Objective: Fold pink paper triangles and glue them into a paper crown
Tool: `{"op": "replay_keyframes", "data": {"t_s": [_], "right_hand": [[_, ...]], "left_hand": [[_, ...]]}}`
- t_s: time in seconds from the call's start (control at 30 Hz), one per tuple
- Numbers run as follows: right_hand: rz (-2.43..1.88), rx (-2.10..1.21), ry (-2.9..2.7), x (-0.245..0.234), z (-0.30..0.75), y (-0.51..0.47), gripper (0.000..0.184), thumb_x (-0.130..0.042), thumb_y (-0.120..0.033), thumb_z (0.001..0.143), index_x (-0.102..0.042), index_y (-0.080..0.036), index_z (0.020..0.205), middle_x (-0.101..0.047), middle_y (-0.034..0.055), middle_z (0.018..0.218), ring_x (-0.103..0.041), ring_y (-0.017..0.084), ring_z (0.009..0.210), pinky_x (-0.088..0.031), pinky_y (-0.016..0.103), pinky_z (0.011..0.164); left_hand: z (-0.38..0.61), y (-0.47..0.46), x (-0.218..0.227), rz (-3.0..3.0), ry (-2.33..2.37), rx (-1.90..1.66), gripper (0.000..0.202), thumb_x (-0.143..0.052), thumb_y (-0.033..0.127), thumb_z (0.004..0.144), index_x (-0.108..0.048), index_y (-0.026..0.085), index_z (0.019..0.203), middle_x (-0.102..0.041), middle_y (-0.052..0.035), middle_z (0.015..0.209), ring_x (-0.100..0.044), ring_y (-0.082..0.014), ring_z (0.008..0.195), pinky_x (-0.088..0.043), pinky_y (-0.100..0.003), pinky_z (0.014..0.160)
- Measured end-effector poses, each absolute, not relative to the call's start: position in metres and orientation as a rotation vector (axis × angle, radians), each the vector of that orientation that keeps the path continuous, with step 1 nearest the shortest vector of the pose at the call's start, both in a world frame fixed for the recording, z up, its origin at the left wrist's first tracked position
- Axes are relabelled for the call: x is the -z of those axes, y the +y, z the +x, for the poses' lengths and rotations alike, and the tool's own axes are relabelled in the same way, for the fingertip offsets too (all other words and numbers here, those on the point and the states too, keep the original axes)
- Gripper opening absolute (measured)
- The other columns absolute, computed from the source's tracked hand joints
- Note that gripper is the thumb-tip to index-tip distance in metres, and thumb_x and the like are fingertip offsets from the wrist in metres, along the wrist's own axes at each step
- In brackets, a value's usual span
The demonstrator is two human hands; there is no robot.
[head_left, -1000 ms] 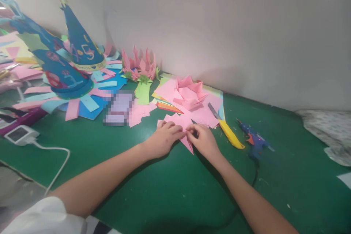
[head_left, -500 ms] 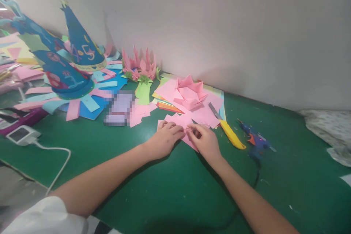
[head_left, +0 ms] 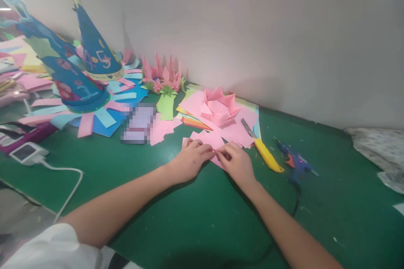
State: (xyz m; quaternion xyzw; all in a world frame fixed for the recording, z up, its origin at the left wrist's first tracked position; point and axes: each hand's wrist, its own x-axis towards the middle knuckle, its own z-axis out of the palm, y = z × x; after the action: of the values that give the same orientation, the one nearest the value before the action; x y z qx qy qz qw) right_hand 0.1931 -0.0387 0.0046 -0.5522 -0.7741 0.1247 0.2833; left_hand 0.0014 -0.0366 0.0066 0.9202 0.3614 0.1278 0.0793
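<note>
Both my hands meet over pink paper (head_left: 206, 136) on the green table. My left hand (head_left: 192, 159) has its fingers curled down on a small pink piece of paper. From the other side, my right hand (head_left: 235, 159) pinches the same piece with thumb and forefinger. Most of that piece is hidden under my fingers. Just beyond, a folded pink paper flower (head_left: 219, 109) rests on a stack of coloured paper (head_left: 194, 124). A yellow utility knife (head_left: 267, 155) lies to the right of my right hand, its blade pointing toward the stack.
A blue glue gun (head_left: 296, 162) with a dark cord lies at right. Decorated blue cone hats (head_left: 97, 54) with paper strips stand at left, near a pink paper crown (head_left: 162, 73) and a blurred-out phone (head_left: 139, 124). A white device (head_left: 29, 153) trails a cable. A wall (head_left: 252, 29) closes the back.
My fingertips have drawn slightly closer together on the pink paper. The whole view has shifted a little; the other things lie as before.
</note>
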Motion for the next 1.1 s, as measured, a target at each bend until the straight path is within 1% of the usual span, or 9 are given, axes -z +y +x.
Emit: {"op": "replay_keyframes", "data": {"t_s": [0.17,0.27,0.4,0.5,0.6,0.8,0.93,1.1], "right_hand": [[-1.375,-0.432,-2.07,-0.003,0.202,-0.037,0.014,-0.056,-0.029,0.084,-0.066,-0.022,0.077,-0.065,0.0033,0.077,-0.059,0.018,0.073,-0.045,0.03,0.066],[-1.347,-0.52,-2.061,-0.003,0.208,-0.036,0.014,-0.057,-0.03,0.083,-0.069,-0.024,0.085,-0.068,0.0034,0.082,-0.061,0.019,0.077,-0.048,0.032,0.07],[-1.363,-0.51,-2.045,-0.002,0.208,-0.036,0.014,-0.056,-0.027,0.083,-0.069,-0.023,0.083,-0.069,0.0032,0.081,-0.061,0.018,0.076,-0.048,0.032,0.069],[-1.379,-0.429,-2.058,-0.001,0.205,-0.038,0.016,-0.053,-0.028,0.085,-0.068,-0.022,0.081,-0.067,0.0038,0.077,-0.06,0.018,0.071,-0.047,0.031,0.064],[-1.321,-0.362,-2.133,-0.001,0.203,-0.04,0.018,-0.049,-0.026,0.088,-0.066,-0.022,0.082,-0.065,0.0039,0.076,-0.058,0.018,0.072,-0.045,0.031,0.066],[-1.194,-0.29,-2.309,-0.003,0.207,-0.037,0.024,-0.045,-0.025,0.091,-0.067,-0.02,0.086,-0.064,0.006,0.079,-0.058,0.017,0.074,-0.046,0.031,0.068],[-1.138,-0.296,-2.359,-0.002,0.21,-0.035,0.025,-0.044,-0.026,0.092,-0.068,-0.022,0.09,-0.065,0.006,0.081,-0.059,0.017,0.075,-0.046,0.032,0.069],[-1.101,-0.292,-2.401,-0.002,0.212,-0.033,0.026,-0.043,-0.027,0.093,-0.069,-0.023,0.092,-0.066,0.0059,0.082,-0.059,0.017,0.076,-0.047,0.032,0.07]], "left_hand": [[0.001,-0.036,-0.005,2.759,1.095,-0.394,0.034,-0.039,0.013,0.089,-0.052,0.027,0.116,-0.053,-0.0033,0.118,-0.041,-0.022,0.1,-0.027,-0.04,0.084],[0.0,-0.036,-0.005,2.763,1.096,-0.393,0.033,-0.038,0.013,0.09,-0.052,0.028,0.116,-0.053,-0.0035,0.117,-0.041,-0.0224,0.099,-0.026,-0.04,0.083],[0.0,-0.037,-0.007,2.76,1.101,-0.391,0.032,-0.038,0.012,0.089,-0.052,0.027,0.114,-0.054,-0.003,0.115,-0.042,-0.0217,0.098,-0.026,-0.039,0.083],[0.001,-0.037,-0.007,2.749,1.113,-0.412,0.031,-0.038,0.008,0.087,-0.053,0.023,0.11,-0.055,-0.0038,0.115,-0.042,-0.0208,0.098,-0.026,-0.039,0.084],[0.002,-0.037,-0.006,2.736,1.108,-0.448,0.03,-0.036,0.007,0.087,-0.054,0.02,0.108,-0.055,-0.0047,0.117,-0.043,-0.0208,0.099,-0.026,-0.039,0.086],[0.001,-0.036,-0.004,2.711,1.097,-0.47,0.029,-0.037,0.009,0.088,-0.054,0.022,0.109,-0.056,-0.0029,0.117,-0.043,-0.0207,0.1,-0.025,-0.04,0.089],[0.001,-0.036,-0.005,2.721,1.103,-0.448,0.031,-0.038,0.01,0.088,-0.054,0.023,0.111,-0.056,-0.0032,0.116,-0.043,-0.0206,0.101,-0.025,-0.04,0.09],[0.001,-0.035,-0.004,2.717,1.1,-0.453,0.029,-0.038,0.011,0.089,-0.054,0.024,0.108,-0.056,-0.0028,0.115,-0.043,-0.0206,0.101,-0.026,-0.041,0.089]]}}
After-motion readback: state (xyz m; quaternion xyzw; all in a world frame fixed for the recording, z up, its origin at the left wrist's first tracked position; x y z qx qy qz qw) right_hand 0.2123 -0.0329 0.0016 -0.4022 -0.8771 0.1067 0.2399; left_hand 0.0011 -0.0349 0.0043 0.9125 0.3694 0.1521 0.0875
